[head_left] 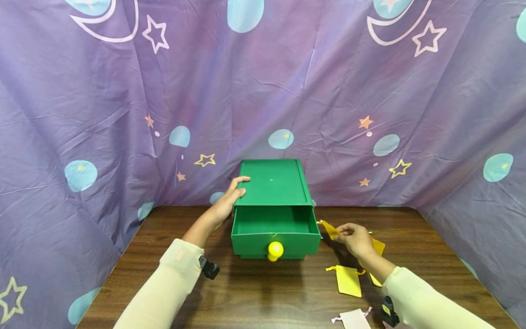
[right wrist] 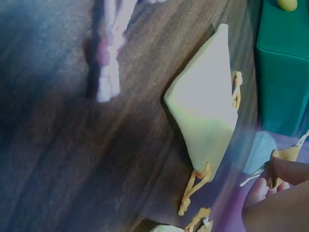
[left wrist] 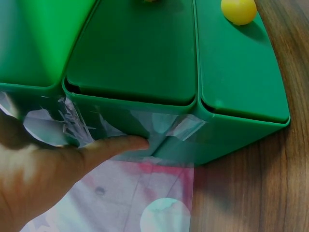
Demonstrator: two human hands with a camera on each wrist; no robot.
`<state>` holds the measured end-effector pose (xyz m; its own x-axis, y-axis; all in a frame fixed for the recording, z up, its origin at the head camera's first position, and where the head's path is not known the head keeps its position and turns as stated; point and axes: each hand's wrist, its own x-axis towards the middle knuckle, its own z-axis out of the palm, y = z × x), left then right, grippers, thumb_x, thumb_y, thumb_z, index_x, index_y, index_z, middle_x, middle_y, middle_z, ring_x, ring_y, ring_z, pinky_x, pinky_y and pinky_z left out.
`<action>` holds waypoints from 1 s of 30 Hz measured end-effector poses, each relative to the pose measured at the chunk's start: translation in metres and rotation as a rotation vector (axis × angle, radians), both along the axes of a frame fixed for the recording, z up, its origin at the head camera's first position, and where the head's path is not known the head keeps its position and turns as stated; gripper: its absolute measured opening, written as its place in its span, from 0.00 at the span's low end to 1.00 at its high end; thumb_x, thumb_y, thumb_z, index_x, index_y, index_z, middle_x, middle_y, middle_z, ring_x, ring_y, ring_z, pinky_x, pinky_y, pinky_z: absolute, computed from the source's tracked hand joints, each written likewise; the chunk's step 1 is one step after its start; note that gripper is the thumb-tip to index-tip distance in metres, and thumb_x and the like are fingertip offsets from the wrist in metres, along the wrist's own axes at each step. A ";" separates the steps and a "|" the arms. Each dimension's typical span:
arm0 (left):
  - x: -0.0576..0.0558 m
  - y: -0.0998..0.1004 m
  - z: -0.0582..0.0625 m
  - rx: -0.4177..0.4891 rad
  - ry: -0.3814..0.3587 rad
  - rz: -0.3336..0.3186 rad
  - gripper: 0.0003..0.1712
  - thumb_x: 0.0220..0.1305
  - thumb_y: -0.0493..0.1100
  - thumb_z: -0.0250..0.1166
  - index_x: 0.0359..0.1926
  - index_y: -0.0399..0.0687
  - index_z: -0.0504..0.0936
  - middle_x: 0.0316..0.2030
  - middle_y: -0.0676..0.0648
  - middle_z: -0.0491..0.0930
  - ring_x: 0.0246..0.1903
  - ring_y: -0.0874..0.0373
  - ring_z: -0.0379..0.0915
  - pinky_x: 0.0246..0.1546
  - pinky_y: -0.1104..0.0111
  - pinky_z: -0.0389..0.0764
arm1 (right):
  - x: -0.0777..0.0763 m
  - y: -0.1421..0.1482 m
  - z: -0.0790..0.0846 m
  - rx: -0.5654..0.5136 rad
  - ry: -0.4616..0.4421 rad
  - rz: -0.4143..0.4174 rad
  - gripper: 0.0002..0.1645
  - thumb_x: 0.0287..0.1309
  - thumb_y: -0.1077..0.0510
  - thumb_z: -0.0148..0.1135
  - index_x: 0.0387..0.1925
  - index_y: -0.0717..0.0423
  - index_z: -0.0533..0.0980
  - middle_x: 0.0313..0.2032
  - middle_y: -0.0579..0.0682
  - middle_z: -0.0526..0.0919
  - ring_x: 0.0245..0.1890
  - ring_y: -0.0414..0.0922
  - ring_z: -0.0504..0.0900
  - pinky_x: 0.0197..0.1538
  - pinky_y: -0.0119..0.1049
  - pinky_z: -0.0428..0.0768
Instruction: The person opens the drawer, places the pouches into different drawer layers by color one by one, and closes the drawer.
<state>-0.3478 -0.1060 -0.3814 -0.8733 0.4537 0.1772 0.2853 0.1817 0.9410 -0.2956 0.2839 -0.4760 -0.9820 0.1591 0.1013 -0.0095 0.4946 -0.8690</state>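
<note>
A green drawer box stands on the table with its top drawer pulled out and a round yellow knob on the front. Against the box's left side rests my left hand, fingertips at the top edge. In the left wrist view its thumb lies straight along the green side, over clear tape. Just right of the drawer, my right hand pinches a dark yellow drawstring pouch between thumb and fingers. The right wrist view shows that pouch partly covered by the fingers.
A bright yellow pouch lies below my right hand, with an orange-yellow pouch and another yellow pouch partly behind the right arm. A pale pink pouch is at the near edge. A purple patterned cloth hangs behind the table.
</note>
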 end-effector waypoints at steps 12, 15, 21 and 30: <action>0.001 0.000 0.001 -0.002 0.015 0.009 0.29 0.80 0.48 0.42 0.77 0.52 0.54 0.80 0.38 0.42 0.78 0.38 0.37 0.74 0.37 0.40 | 0.003 0.003 0.009 0.035 -0.003 0.005 0.13 0.57 0.69 0.70 0.43 0.75 0.80 0.29 0.51 0.85 0.30 0.39 0.76 0.31 0.28 0.73; 0.002 0.000 0.001 -0.006 0.012 0.014 0.29 0.80 0.48 0.42 0.77 0.54 0.54 0.80 0.38 0.43 0.78 0.38 0.37 0.74 0.37 0.40 | 0.004 0.004 0.011 0.033 -0.002 0.003 0.14 0.58 0.69 0.70 0.43 0.75 0.80 0.30 0.52 0.85 0.30 0.39 0.77 0.31 0.28 0.73; 0.002 0.000 0.000 -0.005 0.010 0.018 0.29 0.80 0.48 0.42 0.77 0.54 0.54 0.80 0.38 0.43 0.78 0.38 0.38 0.74 0.36 0.41 | 0.007 0.005 0.015 0.025 -0.019 -0.001 0.14 0.61 0.68 0.70 0.46 0.74 0.80 0.33 0.55 0.86 0.31 0.38 0.78 0.31 0.29 0.74; 0.001 0.000 0.000 -0.004 0.008 0.014 0.29 0.80 0.48 0.41 0.77 0.54 0.54 0.80 0.38 0.42 0.78 0.38 0.37 0.74 0.37 0.40 | 0.009 0.006 0.021 -0.035 -0.022 0.000 0.17 0.61 0.69 0.69 0.48 0.76 0.79 0.34 0.53 0.86 0.31 0.38 0.78 0.31 0.28 0.76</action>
